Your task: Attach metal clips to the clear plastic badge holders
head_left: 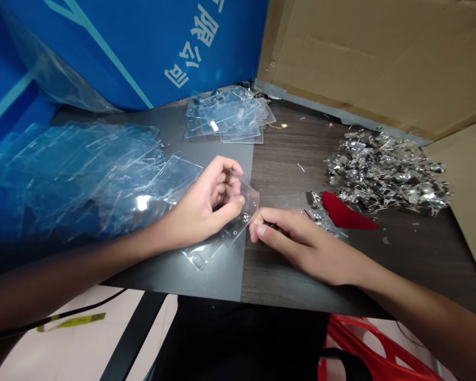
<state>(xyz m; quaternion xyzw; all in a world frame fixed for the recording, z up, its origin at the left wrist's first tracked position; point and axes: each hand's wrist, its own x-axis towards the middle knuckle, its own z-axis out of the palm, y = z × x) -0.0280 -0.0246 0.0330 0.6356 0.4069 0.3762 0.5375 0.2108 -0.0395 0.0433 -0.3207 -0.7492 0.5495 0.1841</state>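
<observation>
My left hand (210, 203) grips a clear plastic badge holder (244, 203) between thumb and curled fingers. The holder's punched end points to the right, and a small metal snap (246, 217) shows near that edge. My right hand (289, 233) is closed in a pinch beside this edge; a bit of something dark shows under its fingers, too hidden to name. Under my left hand, another clear holder (198, 256) lies on the table. Just past my right hand are a few loose metal clips with clear straps (321, 217) and a red pointed piece of cloth or felt (345, 212).
A wide heap of clear badge holders (83, 169) covers the table's left side. More holders (230, 116) are stacked at the back. A pile of metal clips with straps (384, 169) sits at right. Blue printed panel (143, 47) and cardboard (373, 58) wall the back.
</observation>
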